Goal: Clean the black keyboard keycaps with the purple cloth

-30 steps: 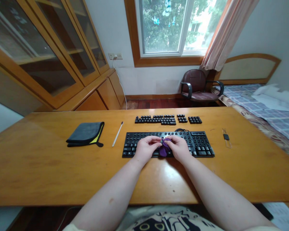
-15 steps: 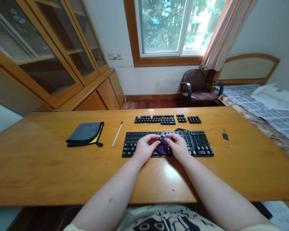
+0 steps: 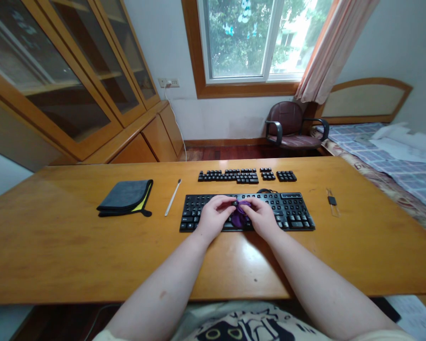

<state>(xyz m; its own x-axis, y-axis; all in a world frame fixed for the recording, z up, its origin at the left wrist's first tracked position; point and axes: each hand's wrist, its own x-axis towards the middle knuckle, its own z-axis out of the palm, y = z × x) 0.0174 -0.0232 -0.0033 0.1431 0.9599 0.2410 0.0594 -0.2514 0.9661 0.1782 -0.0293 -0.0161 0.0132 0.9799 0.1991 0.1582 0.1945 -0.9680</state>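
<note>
Over the middle of a black keyboard (image 3: 294, 213), my two hands meet at their fingertips. My left hand (image 3: 215, 215) pinches a small dark keycap (image 3: 235, 203) between thumb and fingers. A purple cloth (image 3: 239, 219) is bunched in the fingers of my right hand (image 3: 262, 215), pressed against the keycap and hanging down above the keys. Part of the keyboard still carries keycaps, while other spots show bare key stems. Behind it lie removed keycaps (image 3: 229, 176) in rows, with smaller groups to their right.
A folded grey cloth (image 3: 124, 196) with yellow lining lies on the wooden desk (image 3: 92, 255) at left, beside a thin white brush (image 3: 173, 198). At right is a wire keycap puller (image 3: 332, 201). An office chair (image 3: 289, 125) stands beyond the desk.
My fingers have shifted slightly around the keycap, and the purple cloth is bunched differently between them. The keyboard and the other things on the desk stay in place.
</note>
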